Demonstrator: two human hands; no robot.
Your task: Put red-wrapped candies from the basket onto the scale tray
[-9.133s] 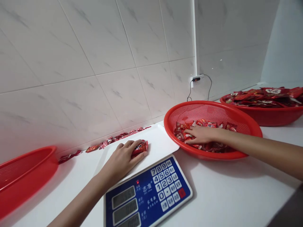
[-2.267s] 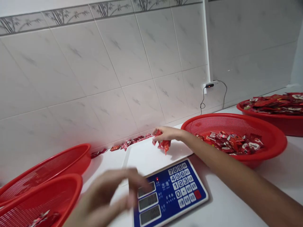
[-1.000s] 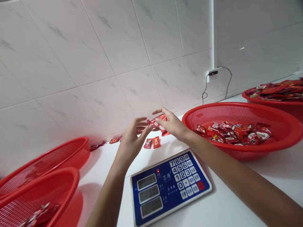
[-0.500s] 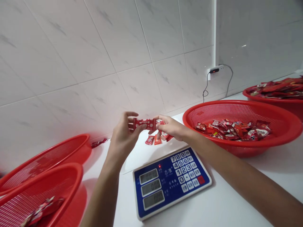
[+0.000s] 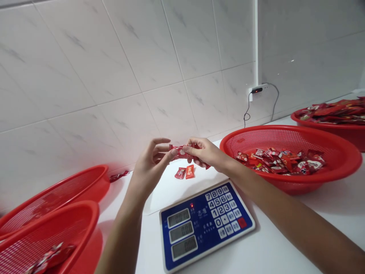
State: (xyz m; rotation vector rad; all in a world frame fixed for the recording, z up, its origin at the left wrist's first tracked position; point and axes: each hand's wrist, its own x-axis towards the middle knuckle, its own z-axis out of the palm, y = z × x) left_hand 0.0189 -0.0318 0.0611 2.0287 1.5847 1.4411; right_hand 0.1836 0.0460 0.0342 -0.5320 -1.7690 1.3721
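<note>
Above the white pan of a weighing scale (image 5: 208,224), my two hands meet over a red wrapped candy (image 5: 180,152). My left hand (image 5: 155,161) pinches its left end between thumb and fingers. My right hand (image 5: 203,152) grips the right end, and its curled fingers hold more red wrapping underneath, partly hidden. Two small candies lie side by side on the pan below: a dark red candy (image 5: 180,173) and an orange candy (image 5: 189,171). The scale's blue panel has three displays and a keypad.
To the right, a red basket (image 5: 291,180) holds many wrapped candies; behind it another red basket (image 5: 322,125) is heaped with red packets. Two red baskets stand at left, the nearer basket (image 5: 91,217) with some packets inside. A power strip (image 5: 258,90) hangs on the tiled wall.
My right thumb has moved left over the candy, which now shows less between my hands. Red candies seen under my right hand are off the pan, and the orange candy has shifted.
</note>
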